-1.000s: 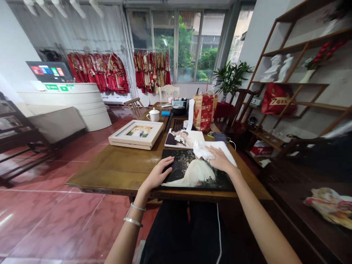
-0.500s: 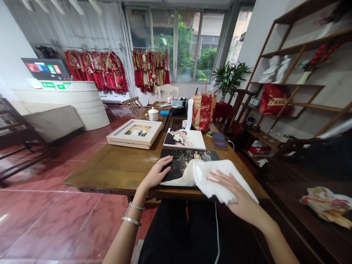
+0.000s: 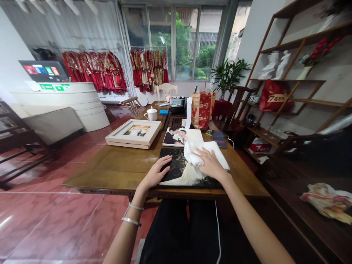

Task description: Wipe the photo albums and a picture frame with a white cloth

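Note:
A dark photo panel (image 3: 178, 172) showing a figure in a white dress lies flat at the near edge of the wooden table (image 3: 123, 168). My left hand (image 3: 158, 172) rests open on the panel's left edge, fingers spread flat. My right hand (image 3: 210, 165) lies flat on a white cloth (image 3: 205, 152), pressing it onto the far right part of the panel. The cloth hides the upper right of the picture. A second, lighter photo print (image 3: 176, 137) lies just beyond the panel.
A white framed picture (image 3: 134, 132) sits on the table's left side. A teapot (image 3: 151, 113), a red paper bag (image 3: 202, 110) and a phone (image 3: 219, 138) stand farther back. Wooden shelves (image 3: 297, 80) and a chair (image 3: 242, 106) line the right; red garments (image 3: 93, 71) hang behind.
My right hand with the cloth swept from the panel's far side down to its near right corner, then back up to the far right. The left hand stayed put.

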Action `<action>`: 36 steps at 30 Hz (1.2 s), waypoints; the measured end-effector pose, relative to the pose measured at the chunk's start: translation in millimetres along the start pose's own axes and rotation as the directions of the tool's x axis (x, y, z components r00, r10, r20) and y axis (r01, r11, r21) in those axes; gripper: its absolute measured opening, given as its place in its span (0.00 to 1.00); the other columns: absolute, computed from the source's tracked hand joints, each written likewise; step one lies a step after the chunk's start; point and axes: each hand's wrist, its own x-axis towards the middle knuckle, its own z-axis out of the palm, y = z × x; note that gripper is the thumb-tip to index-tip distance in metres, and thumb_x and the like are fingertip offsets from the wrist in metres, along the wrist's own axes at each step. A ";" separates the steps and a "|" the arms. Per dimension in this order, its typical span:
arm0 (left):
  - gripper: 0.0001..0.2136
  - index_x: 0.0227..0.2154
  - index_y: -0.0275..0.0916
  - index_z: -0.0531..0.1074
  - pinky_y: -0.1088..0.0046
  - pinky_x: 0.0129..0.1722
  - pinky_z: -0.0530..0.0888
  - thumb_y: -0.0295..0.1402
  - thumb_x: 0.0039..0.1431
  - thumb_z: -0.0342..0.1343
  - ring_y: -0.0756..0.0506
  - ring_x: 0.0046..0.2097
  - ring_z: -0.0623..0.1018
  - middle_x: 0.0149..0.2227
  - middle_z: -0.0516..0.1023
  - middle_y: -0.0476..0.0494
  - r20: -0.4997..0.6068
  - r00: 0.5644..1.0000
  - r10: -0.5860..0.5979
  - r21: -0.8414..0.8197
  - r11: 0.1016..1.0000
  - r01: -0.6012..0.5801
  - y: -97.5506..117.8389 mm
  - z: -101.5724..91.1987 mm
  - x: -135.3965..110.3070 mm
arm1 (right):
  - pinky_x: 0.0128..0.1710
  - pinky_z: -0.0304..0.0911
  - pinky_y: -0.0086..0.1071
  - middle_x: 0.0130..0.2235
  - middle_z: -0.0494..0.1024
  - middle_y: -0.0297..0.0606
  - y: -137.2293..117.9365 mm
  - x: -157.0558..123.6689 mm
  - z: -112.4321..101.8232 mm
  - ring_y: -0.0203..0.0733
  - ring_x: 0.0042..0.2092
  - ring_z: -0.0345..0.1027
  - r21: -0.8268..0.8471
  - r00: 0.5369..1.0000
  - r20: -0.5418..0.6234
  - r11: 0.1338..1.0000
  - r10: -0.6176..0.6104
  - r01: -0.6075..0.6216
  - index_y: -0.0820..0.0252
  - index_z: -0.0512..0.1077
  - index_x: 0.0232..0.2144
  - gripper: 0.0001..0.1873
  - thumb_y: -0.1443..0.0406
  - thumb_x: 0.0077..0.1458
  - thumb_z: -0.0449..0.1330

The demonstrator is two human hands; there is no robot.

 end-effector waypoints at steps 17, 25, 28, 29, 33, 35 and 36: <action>0.17 0.52 0.41 0.66 0.59 0.60 0.57 0.34 0.60 0.48 0.44 0.60 0.62 0.58 0.65 0.42 -0.012 1.000 0.013 -0.009 1.000 -0.013 -3.3 0.4 -0.5 | 0.62 0.36 0.46 0.60 0.60 0.34 22.1 -37.5 -10.9 0.42 0.63 0.45 0.007 0.998 -0.032 0.998 0.056 -0.056 0.56 0.61 0.56 0.32 0.70 0.45 0.49; 0.17 0.52 0.41 0.66 0.59 0.61 0.57 0.35 0.60 0.48 0.44 0.60 0.62 0.58 0.65 0.42 0.000 1.000 0.013 -0.011 1.000 -0.013 -2.7 0.3 0.2 | 0.59 0.31 0.58 0.62 0.56 0.36 -17.6 11.1 7.6 0.55 0.63 0.40 -0.066 0.993 -0.064 0.992 0.100 -0.104 0.53 0.60 0.56 0.31 0.66 0.47 0.52; 0.18 0.52 0.41 0.66 0.59 0.61 0.56 0.35 0.60 0.48 0.44 0.60 0.62 0.58 0.65 0.42 -0.002 1.000 0.002 -0.010 1.000 -0.002 -2.8 0.4 0.0 | 0.60 0.29 0.54 0.62 0.56 0.35 -41.4 -16.4 11.5 0.51 0.64 0.39 -0.070 0.998 -0.046 0.997 -0.032 0.029 0.52 0.59 0.57 0.35 0.69 0.43 0.53; 0.18 0.52 0.40 0.66 0.59 0.61 0.57 0.35 0.60 0.48 0.43 0.60 0.62 0.58 0.65 0.41 -0.003 1.000 -0.002 -0.008 1.000 0.002 -2.8 0.6 -0.1 | 0.60 0.29 0.54 0.62 0.55 0.35 -47.4 -29.4 11.4 0.50 0.64 0.38 -0.059 0.996 -0.038 0.996 -0.076 0.073 0.51 0.59 0.57 0.37 0.69 0.42 0.53; 0.17 0.52 0.40 0.66 0.59 0.60 0.57 0.35 0.60 0.48 0.44 0.60 0.63 0.58 0.64 0.41 -0.009 1.000 -0.002 -0.002 1.000 0.002 -2.1 0.8 -0.3 | 0.61 0.29 0.51 0.62 0.56 0.30 -52.8 -78.6 3.8 0.45 0.64 0.38 0.034 0.984 0.000 0.984 -0.177 0.177 0.48 0.59 0.57 0.41 0.73 0.37 0.51; 0.17 0.52 0.41 0.66 0.59 0.60 0.57 0.34 0.60 0.47 0.44 0.59 0.63 0.58 0.65 0.42 -0.009 1.000 0.005 -0.007 1.000 -0.005 -1.5 0.6 -0.4 | 0.62 0.31 0.50 0.61 0.58 0.29 -41.8 -90.8 -1.6 0.43 0.64 0.41 0.080 0.983 0.000 0.980 -0.183 0.182 0.47 0.60 0.56 0.42 0.74 0.35 0.49; 0.17 0.52 0.41 0.66 0.58 0.60 0.57 0.34 0.60 0.47 0.44 0.60 0.63 0.58 0.65 0.42 -0.008 1.000 0.006 -0.009 1.000 -0.006 -1.3 0.5 -0.3 | 0.62 0.33 0.49 0.60 0.60 0.29 -33.2 -92.5 -3.8 0.42 0.63 0.43 0.092 0.986 -0.012 0.982 -0.166 0.166 0.48 0.61 0.55 0.41 0.75 0.35 0.49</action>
